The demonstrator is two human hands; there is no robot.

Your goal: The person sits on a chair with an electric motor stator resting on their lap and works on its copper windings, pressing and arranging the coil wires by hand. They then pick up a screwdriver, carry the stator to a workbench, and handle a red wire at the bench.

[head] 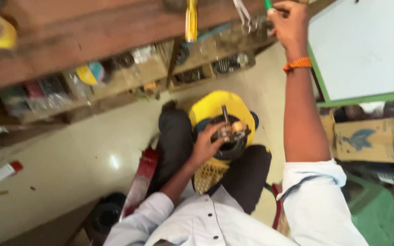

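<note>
My left hand (pixel 208 145) rests on the dark metal core (pixel 230 133) of a yellow round motor housing (pixel 213 105) that sits on my lap, fingers gripping its copper-coloured parts. My right hand (pixel 289 23) is stretched up to the wooden bench edge and is closed around a green-handled tool (pixel 268 4), most of which is cut off by the frame. An orange thread band (pixel 297 64) circles that wrist. I wear a white shirt and dark trousers.
A wooden bench (pixel 83 32) with cluttered shelves (pixel 128 73) runs across the top. A yellow-handled tool (pixel 191 20) and metal pliers (pixel 242 12) hang at its edge. A white board with a green frame (pixel 365 98) and cardboard boxes (pixel 365 139) stand at right.
</note>
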